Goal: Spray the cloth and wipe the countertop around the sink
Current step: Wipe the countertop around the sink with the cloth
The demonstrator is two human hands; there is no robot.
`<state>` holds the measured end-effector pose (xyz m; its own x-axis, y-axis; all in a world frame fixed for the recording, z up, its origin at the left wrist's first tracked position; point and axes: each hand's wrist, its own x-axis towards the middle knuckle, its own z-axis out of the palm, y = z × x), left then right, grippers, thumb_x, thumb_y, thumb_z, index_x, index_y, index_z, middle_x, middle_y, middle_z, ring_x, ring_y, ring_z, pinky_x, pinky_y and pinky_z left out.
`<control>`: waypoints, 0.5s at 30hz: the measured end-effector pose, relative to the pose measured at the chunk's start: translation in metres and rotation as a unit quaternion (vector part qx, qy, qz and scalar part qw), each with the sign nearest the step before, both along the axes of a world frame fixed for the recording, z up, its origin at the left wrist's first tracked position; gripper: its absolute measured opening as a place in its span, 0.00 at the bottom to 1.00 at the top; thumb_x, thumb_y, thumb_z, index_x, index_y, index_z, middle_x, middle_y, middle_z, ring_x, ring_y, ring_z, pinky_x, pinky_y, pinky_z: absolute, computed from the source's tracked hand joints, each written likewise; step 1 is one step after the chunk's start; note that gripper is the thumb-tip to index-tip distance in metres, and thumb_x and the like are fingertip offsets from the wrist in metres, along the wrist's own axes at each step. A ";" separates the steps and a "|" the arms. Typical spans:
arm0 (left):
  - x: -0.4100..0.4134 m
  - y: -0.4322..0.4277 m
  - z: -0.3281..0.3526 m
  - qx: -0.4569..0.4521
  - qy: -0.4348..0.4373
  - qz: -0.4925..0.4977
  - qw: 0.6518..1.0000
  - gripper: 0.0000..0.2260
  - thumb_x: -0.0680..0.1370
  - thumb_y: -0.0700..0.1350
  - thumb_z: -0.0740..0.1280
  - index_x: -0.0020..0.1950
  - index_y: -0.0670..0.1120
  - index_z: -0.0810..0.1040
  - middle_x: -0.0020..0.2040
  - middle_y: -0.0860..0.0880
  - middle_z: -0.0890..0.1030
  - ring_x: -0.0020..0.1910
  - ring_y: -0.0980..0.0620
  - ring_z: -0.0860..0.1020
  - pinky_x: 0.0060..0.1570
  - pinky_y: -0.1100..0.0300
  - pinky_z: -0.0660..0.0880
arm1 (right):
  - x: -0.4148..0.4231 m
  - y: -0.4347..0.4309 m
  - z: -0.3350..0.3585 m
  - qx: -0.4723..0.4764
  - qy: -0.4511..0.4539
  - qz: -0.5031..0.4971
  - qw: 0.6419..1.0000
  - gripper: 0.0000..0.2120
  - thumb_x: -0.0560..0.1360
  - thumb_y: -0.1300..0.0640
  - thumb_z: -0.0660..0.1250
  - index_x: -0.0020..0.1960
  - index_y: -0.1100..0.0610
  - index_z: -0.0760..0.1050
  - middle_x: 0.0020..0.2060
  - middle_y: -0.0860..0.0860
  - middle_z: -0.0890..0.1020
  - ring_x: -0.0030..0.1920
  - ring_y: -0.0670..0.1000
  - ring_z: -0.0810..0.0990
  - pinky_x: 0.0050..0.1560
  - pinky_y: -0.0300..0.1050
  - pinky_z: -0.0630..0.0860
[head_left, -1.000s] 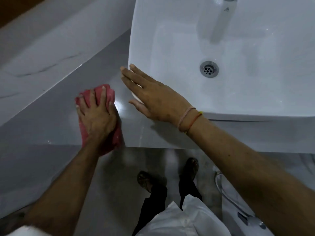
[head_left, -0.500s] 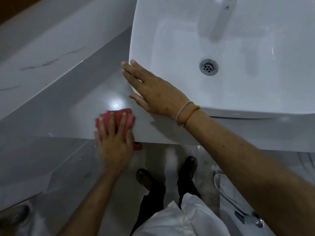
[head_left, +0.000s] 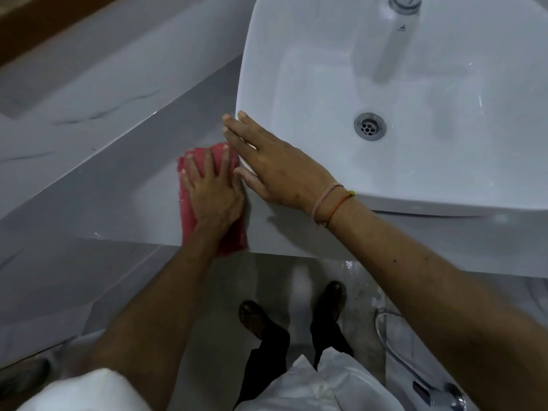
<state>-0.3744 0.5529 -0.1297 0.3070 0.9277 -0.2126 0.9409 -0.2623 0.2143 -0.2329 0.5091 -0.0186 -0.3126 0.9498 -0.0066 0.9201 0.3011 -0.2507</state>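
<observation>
**Red cloth flat on the counter, right up against the sink corner**

So I've got the red cloth lying on the grey countertop, just left of the sink's near-left corner, with its near end right at the counter's front edge, maybe hanging a touch over it. My left hand is pressed flat on top of it, palm down, fingers spread apart and straight, not gripping or bunching anything. The cloth sticks out past the fingertips at the far end and along both sides of the hand.

My right hand is also flat and open, fingers together and stretched out, resting on the sink's left rim at that corner. Its thumb is just beside the cloth and my left hand; can't tell if they're actually touching.

The sink itself is a white basin sitting on the counter. Nothing in it that I can see apart from a few water droplets, the metal drain and the tap hanging over the back.

There's a pair of thread bracelets on the right wrist. Below the counter I can see my feet in sandals on the tiled floor.
</observation>
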 end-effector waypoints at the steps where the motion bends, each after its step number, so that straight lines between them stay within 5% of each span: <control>1: 0.004 -0.011 -0.001 0.000 -0.001 -0.017 1.000 0.30 0.81 0.59 0.53 0.79 0.49 0.48 0.79 0.42 0.50 0.77 0.36 0.46 0.75 0.38 0.45 | 0.000 0.000 0.000 -0.001 0.002 0.000 1.000 0.27 0.82 0.52 0.53 0.76 0.62 0.49 0.78 0.56 0.51 0.78 0.55 0.48 0.74 0.48 0.63; 7: -0.049 -0.056 -0.006 0.024 0.022 -0.061 0.998 0.29 0.79 0.62 0.48 0.78 0.54 0.48 0.80 0.45 0.50 0.77 0.36 0.46 0.71 0.33 0.49 | 0.001 -0.001 0.002 -0.010 0.017 0.004 1.000 0.28 0.82 0.54 0.54 0.76 0.63 0.49 0.78 0.57 0.50 0.78 0.55 0.48 0.71 0.51 0.67; 15: -0.058 0.027 -0.007 0.018 0.026 0.007 0.999 0.29 0.79 0.63 0.43 0.78 0.55 0.48 0.79 0.44 0.53 0.77 0.34 0.48 0.73 0.34 0.48 | 0.000 0.000 -0.001 -0.002 -0.001 -0.002 1.000 0.28 0.82 0.52 0.54 0.76 0.64 0.49 0.78 0.58 0.51 0.78 0.56 0.48 0.75 0.44 0.55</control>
<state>-0.4327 0.5803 -0.1370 0.2828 0.9391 -0.1953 0.9544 -0.2551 0.1552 -0.2328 0.5088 -0.0193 -0.3093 0.9509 -0.0116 0.9215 0.2967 -0.2505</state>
